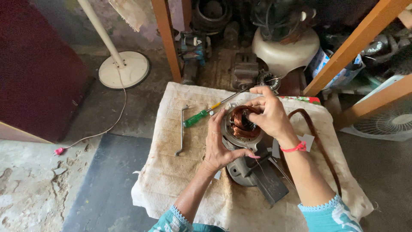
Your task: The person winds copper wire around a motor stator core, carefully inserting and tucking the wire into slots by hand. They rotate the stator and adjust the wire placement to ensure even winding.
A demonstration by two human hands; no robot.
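Observation:
A round motor stator (243, 124) with copper windings sits in a grey metal housing (246, 169) on a stained white cloth (180, 176). My left hand (219, 144) cups the stator's left rim, fingers curled along it. My right hand (268, 112), with a red band at the wrist, rests on the top right of the stator, fingertips pinching at the copper windings. A green-handled screwdriver (198, 117) lies just left of the stator. A bent metal wrench (182, 131) lies further left on the cloth.
A brown strap or cable (319, 146) curves along the cloth's right side. A white fan base (124, 68) with a cord stands on the floor at upper left. Orange wooden legs (166, 38), a fan grille (388, 122) and motor parts crowd the back.

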